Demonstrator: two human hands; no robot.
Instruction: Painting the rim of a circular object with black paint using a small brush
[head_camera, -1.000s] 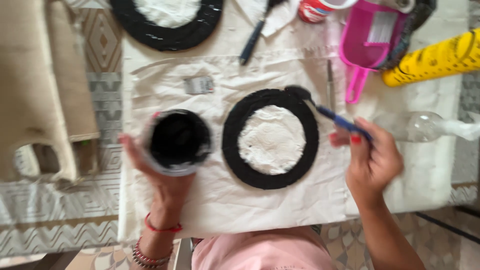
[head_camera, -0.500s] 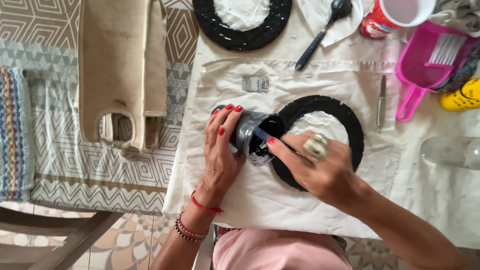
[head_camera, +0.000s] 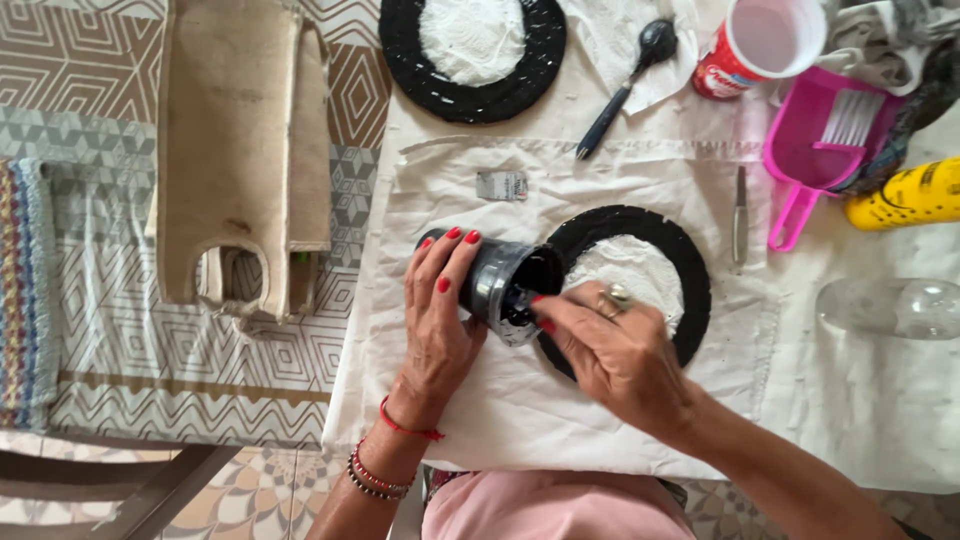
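My left hand (head_camera: 440, 310) grips a small black paint container (head_camera: 497, 283), tilted on its side with its mouth toward the right. My right hand (head_camera: 612, 350) reaches into the container's mouth; the brush it held earlier is hidden under the fingers. Just beyond the hands lies a round mat (head_camera: 675, 270) with a white centre and a black painted rim, resting on a white cloth (head_camera: 560, 420).
A second black-rimmed round mat (head_camera: 470, 50) lies at the top. A spoon (head_camera: 625, 80), a red cup (head_camera: 760, 45), a pink scoop (head_camera: 815, 150), a yellow bottle (head_camera: 905, 195), a clear bottle (head_camera: 890, 308) and a jute bag (head_camera: 240, 150) surround the cloth.
The container went from upright in my left hand to tilted sideways. My right hand moved left from beside the mat to the container's mouth.
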